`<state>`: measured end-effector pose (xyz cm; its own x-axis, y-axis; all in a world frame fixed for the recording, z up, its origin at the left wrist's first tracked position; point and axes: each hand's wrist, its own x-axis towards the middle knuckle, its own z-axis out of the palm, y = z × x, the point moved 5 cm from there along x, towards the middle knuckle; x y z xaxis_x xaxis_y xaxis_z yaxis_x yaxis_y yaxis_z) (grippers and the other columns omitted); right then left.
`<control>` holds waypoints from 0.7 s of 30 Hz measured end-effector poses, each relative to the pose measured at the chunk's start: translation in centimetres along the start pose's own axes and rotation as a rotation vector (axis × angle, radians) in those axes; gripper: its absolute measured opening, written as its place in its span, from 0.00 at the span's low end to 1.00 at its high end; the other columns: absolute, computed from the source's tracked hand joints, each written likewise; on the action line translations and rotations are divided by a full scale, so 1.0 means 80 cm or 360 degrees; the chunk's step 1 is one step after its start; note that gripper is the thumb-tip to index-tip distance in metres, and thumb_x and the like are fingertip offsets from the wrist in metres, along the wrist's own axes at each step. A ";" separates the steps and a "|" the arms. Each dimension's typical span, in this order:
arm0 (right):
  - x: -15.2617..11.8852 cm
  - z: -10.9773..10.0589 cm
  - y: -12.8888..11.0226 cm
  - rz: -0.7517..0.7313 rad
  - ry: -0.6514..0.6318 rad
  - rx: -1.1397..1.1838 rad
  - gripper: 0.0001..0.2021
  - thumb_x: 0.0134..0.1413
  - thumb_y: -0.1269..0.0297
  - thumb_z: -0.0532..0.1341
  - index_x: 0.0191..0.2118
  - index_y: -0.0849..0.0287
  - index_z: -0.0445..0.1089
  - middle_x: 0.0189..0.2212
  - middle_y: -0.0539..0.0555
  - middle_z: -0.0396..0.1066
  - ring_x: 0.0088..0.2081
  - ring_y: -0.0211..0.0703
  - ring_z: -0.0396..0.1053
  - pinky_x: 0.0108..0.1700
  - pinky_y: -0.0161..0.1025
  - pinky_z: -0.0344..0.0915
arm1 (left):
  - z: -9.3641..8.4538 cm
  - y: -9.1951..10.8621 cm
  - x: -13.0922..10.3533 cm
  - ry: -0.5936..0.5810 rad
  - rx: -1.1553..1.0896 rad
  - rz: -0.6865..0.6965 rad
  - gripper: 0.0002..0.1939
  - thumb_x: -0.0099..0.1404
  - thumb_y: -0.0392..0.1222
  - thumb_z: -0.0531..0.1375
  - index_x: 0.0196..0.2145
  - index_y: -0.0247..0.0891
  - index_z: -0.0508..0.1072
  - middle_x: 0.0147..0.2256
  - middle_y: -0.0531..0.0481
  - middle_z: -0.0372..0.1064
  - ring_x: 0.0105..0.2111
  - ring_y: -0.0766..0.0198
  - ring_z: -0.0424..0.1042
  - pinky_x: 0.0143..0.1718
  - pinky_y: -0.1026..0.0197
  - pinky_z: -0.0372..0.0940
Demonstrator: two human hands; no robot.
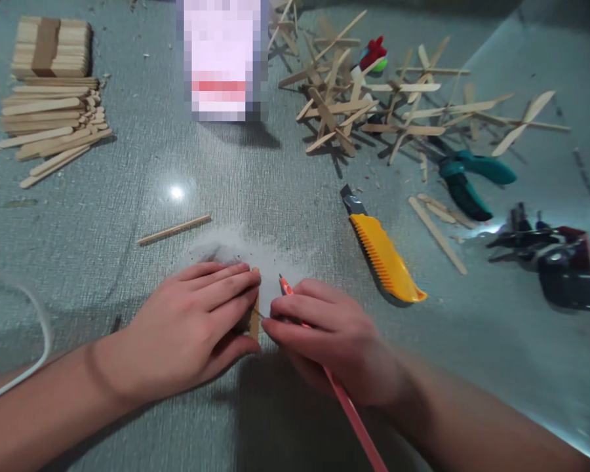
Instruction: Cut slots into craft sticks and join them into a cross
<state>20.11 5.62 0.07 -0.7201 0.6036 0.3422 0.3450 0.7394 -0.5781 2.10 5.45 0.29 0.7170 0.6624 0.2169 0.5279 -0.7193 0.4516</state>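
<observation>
My left hand (201, 321) lies over a wooden stick (255, 318), its fingers pressed together and the thumb near the stick's lower end. To its right, my right hand (324, 328) is closed around a red pencil (349, 410), whose dark tip points up and away from me. A thin pointed piece sticks out from the right fingertips toward the stick; what it is I cannot make out. Whitish dust (231, 246) is spread just beyond both hands. Beyond the left hand, a single stick (174, 230) lies on the table.
Stacked sticks (54, 118) and a banded bundle (69, 49) lie back left. A blurred-out object (221, 59) stands behind. Crossed sticks (334, 118), a yellow cutter (386, 255), green-handled pliers (459, 183) and dark tools (570, 275) are right. A white cable (44, 328) curves at left.
</observation>
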 end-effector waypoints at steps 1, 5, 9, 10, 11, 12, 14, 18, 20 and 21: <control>0.000 -0.001 0.001 0.0013 0.0008 -0.0038 0.09 0.63 0.77 0.59 0.38 0.57 0.73 0.32 0.54 0.76 0.31 0.44 0.62 0.33 0.44 0.62 | 0.000 0.000 0.000 -0.0005 -0.0003 -0.0002 0.20 0.77 0.49 0.62 0.57 0.30 0.78 0.61 0.38 0.77 0.60 0.48 0.79 0.63 0.42 0.74; -0.001 -0.005 0.005 0.0099 0.0063 -0.0110 0.09 0.60 0.77 0.59 0.37 0.57 0.73 0.33 0.55 0.75 0.32 0.45 0.64 0.35 0.44 0.64 | -0.001 0.001 0.004 0.0005 -0.0004 0.0007 0.21 0.78 0.51 0.62 0.56 0.29 0.79 0.61 0.37 0.77 0.60 0.47 0.79 0.63 0.41 0.75; -0.003 -0.005 0.008 0.0201 0.0149 -0.0090 0.05 0.64 0.76 0.62 0.38 0.59 0.74 0.34 0.55 0.76 0.34 0.44 0.65 0.37 0.43 0.65 | -0.001 0.004 0.006 0.0100 0.0024 0.0029 0.13 0.78 0.41 0.60 0.50 0.30 0.81 0.58 0.39 0.80 0.57 0.49 0.82 0.60 0.44 0.77; -0.003 -0.004 0.008 0.0208 0.0151 -0.0077 0.04 0.65 0.74 0.64 0.38 0.59 0.74 0.34 0.55 0.75 0.34 0.44 0.65 0.37 0.43 0.64 | -0.001 0.005 0.006 0.0116 0.0029 0.0036 0.12 0.78 0.39 0.60 0.49 0.30 0.82 0.58 0.39 0.80 0.56 0.49 0.82 0.60 0.44 0.77; -0.004 -0.003 0.009 0.0212 0.0150 -0.0063 0.03 0.65 0.72 0.66 0.37 0.60 0.74 0.34 0.55 0.75 0.34 0.44 0.65 0.37 0.43 0.64 | -0.001 0.006 0.005 0.0126 0.0035 0.0038 0.11 0.78 0.38 0.60 0.48 0.30 0.82 0.58 0.39 0.80 0.56 0.49 0.82 0.59 0.44 0.78; -0.004 -0.002 0.009 0.0206 0.0147 -0.0048 0.04 0.66 0.71 0.68 0.37 0.60 0.74 0.34 0.55 0.75 0.34 0.44 0.65 0.37 0.43 0.64 | -0.001 0.006 0.005 0.0128 0.0037 0.0040 0.11 0.78 0.39 0.60 0.47 0.30 0.82 0.57 0.39 0.80 0.56 0.48 0.82 0.59 0.43 0.78; -0.005 -0.002 0.010 0.0197 0.0147 -0.0028 0.05 0.66 0.69 0.69 0.37 0.61 0.74 0.34 0.55 0.75 0.35 0.44 0.65 0.38 0.43 0.64 | -0.001 0.006 0.004 0.0125 0.0034 0.0040 0.11 0.78 0.40 0.61 0.46 0.30 0.82 0.57 0.38 0.80 0.56 0.48 0.82 0.59 0.43 0.78; -0.003 -0.004 0.013 0.0202 0.0139 -0.0011 0.07 0.66 0.68 0.70 0.36 0.61 0.73 0.34 0.55 0.75 0.35 0.43 0.65 0.38 0.43 0.63 | -0.003 0.005 0.003 0.0128 0.0040 0.0029 0.10 0.78 0.40 0.62 0.44 0.31 0.82 0.57 0.39 0.80 0.55 0.48 0.82 0.59 0.44 0.78; -0.003 -0.004 0.013 0.0210 0.0116 -0.0002 0.08 0.67 0.67 0.69 0.35 0.60 0.73 0.34 0.55 0.74 0.35 0.44 0.65 0.38 0.43 0.62 | -0.004 0.005 0.003 0.0134 0.0050 0.0033 0.10 0.78 0.39 0.62 0.43 0.32 0.81 0.56 0.39 0.81 0.55 0.48 0.83 0.59 0.44 0.79; -0.003 -0.004 0.013 0.0215 0.0106 0.0000 0.09 0.68 0.67 0.69 0.34 0.60 0.73 0.33 0.55 0.74 0.35 0.44 0.65 0.38 0.43 0.62 | -0.004 0.006 0.003 0.0134 0.0059 0.0036 0.10 0.78 0.39 0.61 0.43 0.32 0.81 0.56 0.39 0.81 0.55 0.48 0.83 0.59 0.44 0.79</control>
<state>20.80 6.33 -0.39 -0.6256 0.7160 0.3098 0.4361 0.6502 -0.6221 2.38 5.35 0.81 0.6889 0.6602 0.2994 0.5299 -0.7404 0.4135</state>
